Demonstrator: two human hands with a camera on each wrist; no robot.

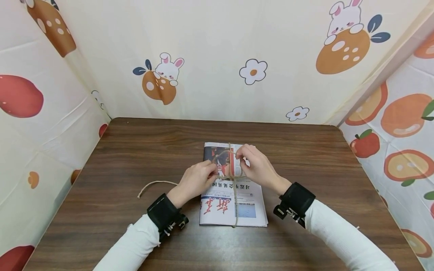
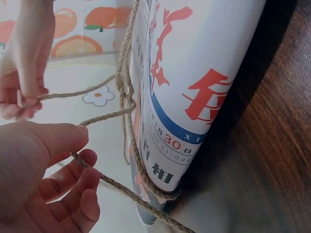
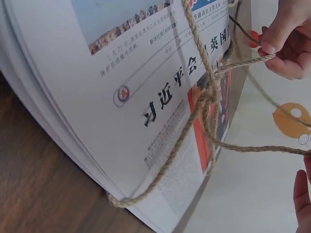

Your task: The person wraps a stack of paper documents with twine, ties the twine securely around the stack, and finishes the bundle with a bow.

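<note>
A folded stack of newspapers (image 1: 252, 190) lies on the table with jute twine (image 1: 235, 205) wrapped around it lengthwise and crosswise. The strands meet in a twisted crossing (image 3: 211, 92) on the top sheet. My left hand (image 1: 196, 178) is over the stack's left side, pinching one strand between thumb and fingers, as the left wrist view shows. Over the upper right part, my right hand (image 1: 259, 165) pinches another strand, which runs back to the crossing. In the right wrist view only some fingers (image 3: 302, 196) of the right hand show at the edge.
A loose twine end (image 1: 152, 184) trails onto the brown wooden table (image 1: 135, 150) left of the stack. Cloth printed with rabbits and fruit (image 1: 210, 75) hangs behind the table and along both sides. Each wrist wears a black camera band (image 1: 298, 201).
</note>
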